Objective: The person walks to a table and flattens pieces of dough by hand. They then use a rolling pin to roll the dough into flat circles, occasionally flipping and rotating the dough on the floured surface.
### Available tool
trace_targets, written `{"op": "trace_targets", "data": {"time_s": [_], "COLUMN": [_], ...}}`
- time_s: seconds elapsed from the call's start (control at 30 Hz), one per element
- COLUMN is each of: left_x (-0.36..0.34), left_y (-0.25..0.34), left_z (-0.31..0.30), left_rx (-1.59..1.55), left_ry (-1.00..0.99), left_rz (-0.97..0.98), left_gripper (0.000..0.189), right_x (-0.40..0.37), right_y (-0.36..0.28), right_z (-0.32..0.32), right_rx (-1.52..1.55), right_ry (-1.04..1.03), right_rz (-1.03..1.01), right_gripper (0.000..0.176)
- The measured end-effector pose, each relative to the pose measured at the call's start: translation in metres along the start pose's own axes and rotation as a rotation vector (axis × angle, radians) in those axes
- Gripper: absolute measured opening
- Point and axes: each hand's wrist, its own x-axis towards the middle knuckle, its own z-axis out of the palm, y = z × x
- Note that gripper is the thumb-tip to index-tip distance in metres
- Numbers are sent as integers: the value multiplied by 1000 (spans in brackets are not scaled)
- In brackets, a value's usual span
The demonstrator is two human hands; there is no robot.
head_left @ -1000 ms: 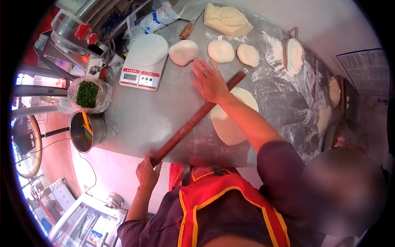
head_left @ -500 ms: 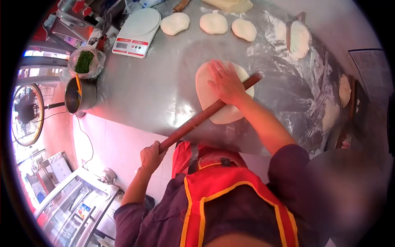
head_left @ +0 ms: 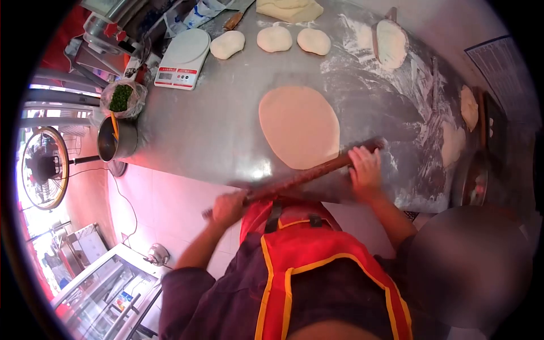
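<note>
A brown wooden rolling pin (head_left: 300, 178) slants across the near edge of the metal table, its right end higher in the view. My left hand (head_left: 230, 208) is wrapped round the pin near its left end. Close to the other end, my right hand (head_left: 365, 171) grips it with the fingers over the top. Just beyond the pin lies a flat, rolled-out oval of dough (head_left: 298, 126), its lower edge right at the pin. Three thick dough rounds, one of them a dough piece (head_left: 275, 39) in the middle, sit in a row farther back.
A white kitchen scale (head_left: 182, 59) stands at the back left. Left of it are a bag of chopped greens (head_left: 120, 98) and a metal pot (head_left: 127, 140) near the table edge. Flour covers the right side of the metal table (head_left: 187, 130). A larger dough slab (head_left: 290, 10) lies at the back.
My right hand has left the dough sheet and taken hold of the pin's right end. The pin has come off the dough toward my body, and my left hand has shifted slightly right.
</note>
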Motion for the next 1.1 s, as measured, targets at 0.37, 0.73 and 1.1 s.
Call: {"op": "trace_targets", "data": {"time_s": [0.37,0.73,1.1], "left_x": [217,339,298], "left_y": [57,152,103], "left_z": [-45,-46,-59], "left_rx": [246,296,292], "left_ry": [239,417,359], "left_rz": [537,669,788], "left_gripper": [71,72,66], "right_x": [-117,-121,-110], "right_y": [-91,-63,-136], "right_z": [15,1,13], "right_rx": [111,65,380], "right_ry": [-70,-118,-77], "right_rz": [649,758,702], "right_gripper": [51,55,57]}}
